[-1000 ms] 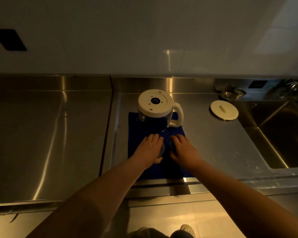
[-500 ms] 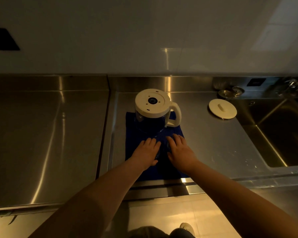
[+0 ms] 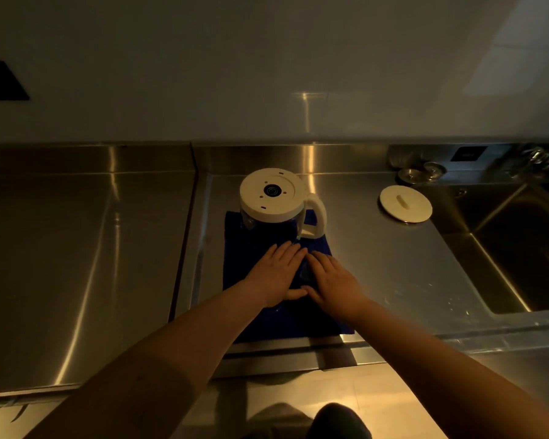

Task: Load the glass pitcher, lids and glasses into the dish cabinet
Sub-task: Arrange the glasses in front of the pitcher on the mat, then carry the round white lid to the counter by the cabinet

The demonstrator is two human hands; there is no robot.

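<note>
Glass pitcher inverted; just beyond hands.

The left hand and right hand are seen drawn closer together than a second earlier, thumbs now nearly touching, around what appears to be a clear glass on the blue cloth.

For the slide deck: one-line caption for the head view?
Both hands, left hand and right hand, rest near an upside-down glass pitcher on a blue cloth, white lid beside the sink.
</note>
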